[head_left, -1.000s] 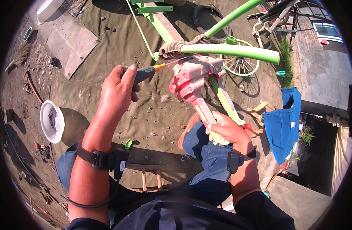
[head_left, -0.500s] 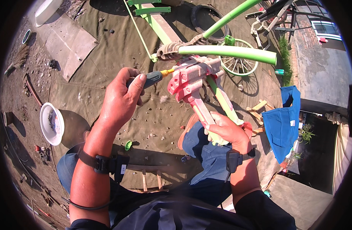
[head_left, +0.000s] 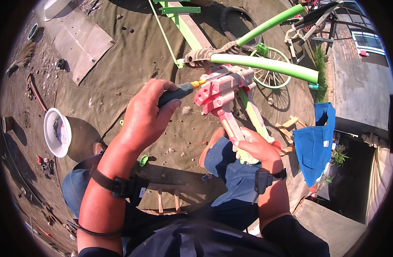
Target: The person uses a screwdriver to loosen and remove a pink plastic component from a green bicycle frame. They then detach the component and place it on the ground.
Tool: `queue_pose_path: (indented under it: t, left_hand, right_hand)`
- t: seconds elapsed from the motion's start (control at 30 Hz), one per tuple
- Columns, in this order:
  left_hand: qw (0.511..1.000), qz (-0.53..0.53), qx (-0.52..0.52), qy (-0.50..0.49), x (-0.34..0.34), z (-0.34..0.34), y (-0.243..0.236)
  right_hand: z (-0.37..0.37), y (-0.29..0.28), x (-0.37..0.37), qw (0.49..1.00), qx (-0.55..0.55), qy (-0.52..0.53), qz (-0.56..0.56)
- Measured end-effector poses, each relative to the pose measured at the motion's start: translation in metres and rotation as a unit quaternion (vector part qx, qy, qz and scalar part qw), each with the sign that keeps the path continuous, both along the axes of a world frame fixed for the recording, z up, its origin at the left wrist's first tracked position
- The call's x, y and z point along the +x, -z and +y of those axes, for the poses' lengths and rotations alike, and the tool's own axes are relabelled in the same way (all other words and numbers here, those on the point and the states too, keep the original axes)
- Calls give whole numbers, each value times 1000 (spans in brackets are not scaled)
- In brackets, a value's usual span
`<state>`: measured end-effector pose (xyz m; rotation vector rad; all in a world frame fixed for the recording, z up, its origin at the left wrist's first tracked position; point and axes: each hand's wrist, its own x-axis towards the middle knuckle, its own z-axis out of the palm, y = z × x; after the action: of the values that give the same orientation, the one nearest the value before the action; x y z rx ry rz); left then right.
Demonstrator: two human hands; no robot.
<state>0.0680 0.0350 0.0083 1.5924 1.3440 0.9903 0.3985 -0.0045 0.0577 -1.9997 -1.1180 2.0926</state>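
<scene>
My left hand (head_left: pixel 148 112) is closed round the grey handle of a screwdriver (head_left: pixel 182 91) with a yellow collar. Its thin metal shaft reaches to the top of a worn pink joint block (head_left: pixel 220 88); the tip's exact contact is hard to see. This block belongs to a green and pink frame (head_left: pixel 196 32) with a bar running away from me. Two light green tubes (head_left: pixel 265 65) stick out to the right above the block. My right hand (head_left: pixel 258 146) grips the near end of a pink and yellow-green leg (head_left: pixel 231 124) below the block, close to my knee.
On the left stands a white basin (head_left: pixel 58 132) with dark bits inside. A green-rimmed spoked wheel (head_left: pixel 271 67) and a black tyre (head_left: pixel 226 28) lie beyond the frame. Blue cloth (head_left: pixel 313 143) hangs on the right near wooden pieces (head_left: pixel 290 124). Small stones litter the brown ground sheet (head_left: pixel 132 60).
My left hand and the screwdriver have moved a little to the right. The frame has shifted slightly right in the picture along with the surroundings; my right hand keeps its hold.
</scene>
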Motion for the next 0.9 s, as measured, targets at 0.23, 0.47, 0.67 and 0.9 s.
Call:
queue_pose_path:
  t: [0.23, 0.47, 0.67, 0.9]
  left_hand:
    - [998, 33, 51, 8, -2, 1, 0]
    - [989, 69, 129, 15, 2, 1, 4]
    - [997, -39, -63, -22, 6, -1, -1]
    - [987, -94, -123, -47, 6, 4, 0]
  right_hand:
    - [-2, 2, -1, 1000, 8, 2, -1]
    - [-1, 4, -2, 1000, 15, -5, 1]
    - [1, 1, -5, 1000, 14, 5, 10]
    - [-2, 10, 2, 1000, 25, 4, 13]
